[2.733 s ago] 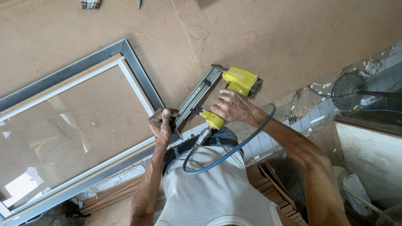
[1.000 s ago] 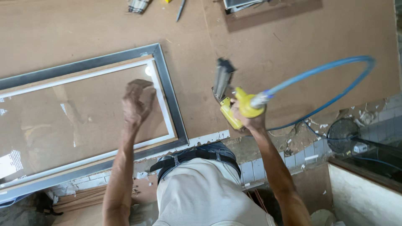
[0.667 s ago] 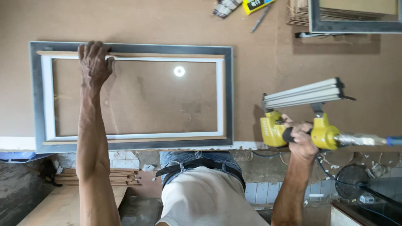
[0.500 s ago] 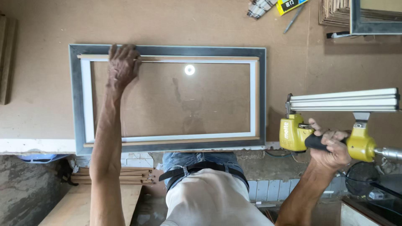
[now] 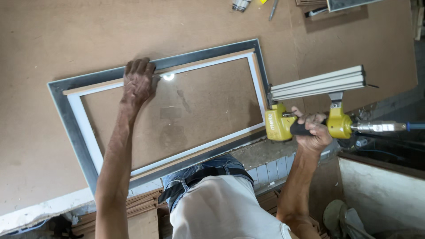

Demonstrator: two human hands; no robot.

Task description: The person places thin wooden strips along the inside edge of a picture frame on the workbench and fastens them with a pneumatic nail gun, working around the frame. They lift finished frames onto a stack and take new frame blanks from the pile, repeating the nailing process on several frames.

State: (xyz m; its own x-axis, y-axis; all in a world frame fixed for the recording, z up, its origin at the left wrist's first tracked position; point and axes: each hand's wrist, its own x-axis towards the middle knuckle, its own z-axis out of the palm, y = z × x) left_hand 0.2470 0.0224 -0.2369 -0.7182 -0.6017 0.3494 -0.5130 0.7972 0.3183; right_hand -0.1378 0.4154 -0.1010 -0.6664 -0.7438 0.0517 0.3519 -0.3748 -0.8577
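A grey rectangular picture frame (image 5: 71, 132) with a white and wood inner border lies flat on the brown board table. Glass fills its middle. My left hand (image 5: 138, 82) presses flat on the frame's far long edge, fingers over the wood strip. My right hand (image 5: 313, 131) grips the black handle of a yellow pneumatic nail gun (image 5: 310, 106). The gun's nose sits against the frame's right short side, and its long silver magazine points right.
The table (image 5: 53, 35) is a large brown fibreboard. Several small tools (image 5: 241, 4) lie at its far edge, beside another frame's corner (image 5: 349, 3). An air hose fitting (image 5: 380, 127) runs right from the gun. Stacked wood strips (image 5: 133, 212) lie below the near edge.
My left hand slid right along the frame's far edge. My right hand brought the nail gun left, against the frame's right side. The view tilted.
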